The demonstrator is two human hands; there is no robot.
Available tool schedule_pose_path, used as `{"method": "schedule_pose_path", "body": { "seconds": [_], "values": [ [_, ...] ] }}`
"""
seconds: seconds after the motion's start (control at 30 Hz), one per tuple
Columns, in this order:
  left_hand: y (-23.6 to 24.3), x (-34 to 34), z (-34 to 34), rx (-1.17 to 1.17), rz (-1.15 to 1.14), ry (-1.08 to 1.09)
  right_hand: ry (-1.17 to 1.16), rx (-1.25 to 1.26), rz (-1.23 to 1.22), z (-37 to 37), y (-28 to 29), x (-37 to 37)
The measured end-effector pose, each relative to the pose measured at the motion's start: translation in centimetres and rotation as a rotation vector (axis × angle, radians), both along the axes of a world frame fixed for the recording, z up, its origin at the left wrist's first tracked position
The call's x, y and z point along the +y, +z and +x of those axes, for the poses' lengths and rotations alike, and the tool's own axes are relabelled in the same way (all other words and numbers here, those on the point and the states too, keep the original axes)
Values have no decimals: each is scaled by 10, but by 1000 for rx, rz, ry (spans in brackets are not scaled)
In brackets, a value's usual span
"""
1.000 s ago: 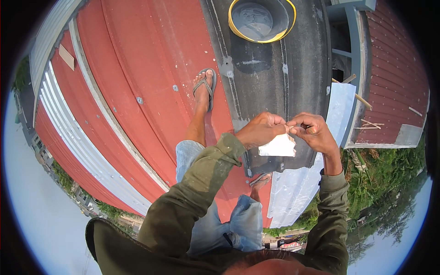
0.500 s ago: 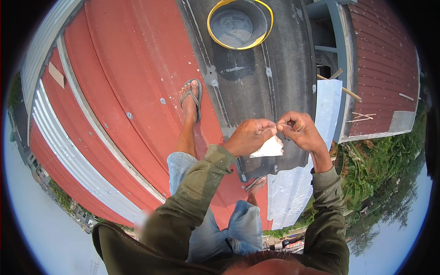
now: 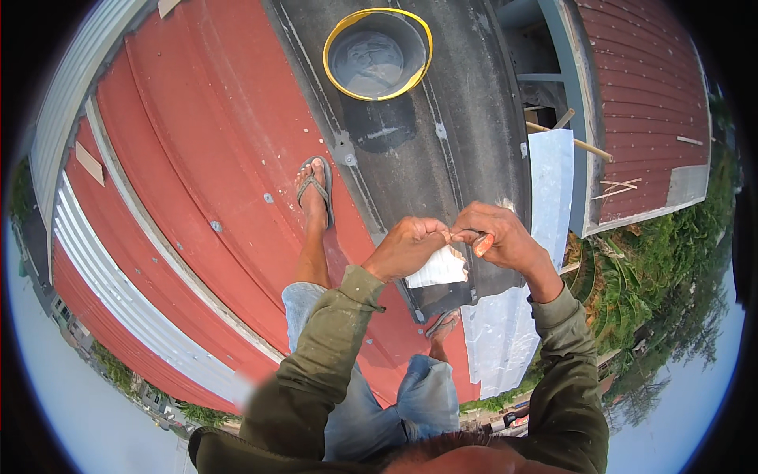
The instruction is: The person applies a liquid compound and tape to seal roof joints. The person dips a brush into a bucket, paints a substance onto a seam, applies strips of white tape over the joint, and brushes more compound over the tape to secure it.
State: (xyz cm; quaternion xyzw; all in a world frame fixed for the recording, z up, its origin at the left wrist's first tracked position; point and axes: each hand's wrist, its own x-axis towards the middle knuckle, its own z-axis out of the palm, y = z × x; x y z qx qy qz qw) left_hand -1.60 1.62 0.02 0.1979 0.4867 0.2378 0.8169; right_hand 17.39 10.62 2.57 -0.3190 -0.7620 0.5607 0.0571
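Note:
I stand on a red corrugated metal roof [image 3: 197, 158] with a dark coated strip [image 3: 466, 158] running across it. My left hand [image 3: 410, 246] and my right hand [image 3: 501, 237] meet in front of me, both pinching the top edge of a small white piece of cloth or paper [image 3: 438, 268] that hangs below them. My right hand also grips an orange-handled tool [image 3: 482, 243], mostly hidden by the fingers. My left foot in a sandal [image 3: 314, 189] rests on the roof below the hands.
A grey bucket with a yellow rim [image 3: 377, 54] stands on the dark strip ahead. A pale sheet [image 3: 545, 197] covers the roof edge on the right, beside a gap with wooden sticks [image 3: 568, 134]. A second red roof [image 3: 647, 103] and green plants [image 3: 655, 261] lie beyond.
My view has tilted so the bucket and roof sit lower in the picture. Both hands stay together on the white piece, which has shifted only slightly.

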Motion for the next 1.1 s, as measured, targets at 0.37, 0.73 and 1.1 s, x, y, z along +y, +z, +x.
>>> {"method": "schedule_pose_path", "body": {
  "seconds": [0.37, 0.73, 1.1],
  "values": [
    [-6, -10, 15, 537, 588, -17, -57, -87, -83, 5, -7, -5],
    [6, -1, 8, 329, 254, -13, -147, 76, 149, 1, -9, -13],
    [6, 2, -1, 201, 124, -39, -69, -89, -40, -3, 0, -8]
  ]
}}
